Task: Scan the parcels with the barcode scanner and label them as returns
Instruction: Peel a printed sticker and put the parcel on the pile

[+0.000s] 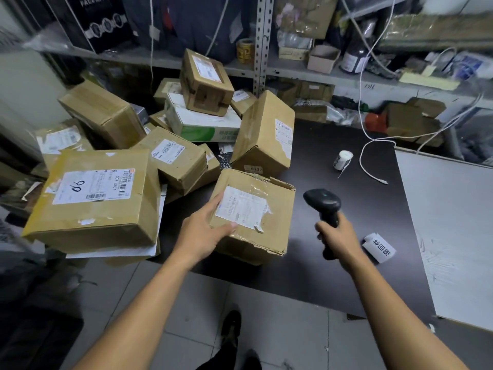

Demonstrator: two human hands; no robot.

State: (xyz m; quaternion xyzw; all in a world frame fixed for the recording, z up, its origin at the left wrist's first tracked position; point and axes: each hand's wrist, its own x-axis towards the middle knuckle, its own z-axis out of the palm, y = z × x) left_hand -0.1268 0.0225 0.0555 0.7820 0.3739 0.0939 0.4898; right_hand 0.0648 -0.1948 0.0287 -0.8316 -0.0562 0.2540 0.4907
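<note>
A battered cardboard parcel point(269, 217) with a white shipping label on top lies near the front edge of the black table point(346, 263). My left hand point(206, 231) grips its near left corner, thumb on the top face beside the label. My right hand point(337, 240) holds the black barcode scanner point(324, 206) by its handle, to the right of the parcel, head pointing away toward the back of the table. A roll of white return labels point(380, 247) with printed characters lies on the table right of my right hand.
A heap of cardboard parcels point(170, 145) fills the table's left and back. A tall box point(264, 134) leans behind the held parcel. A small label roll point(342, 160) and a white cable point(365, 166) lie at the back. A white board point(453, 236) lies at the right, shelving behind.
</note>
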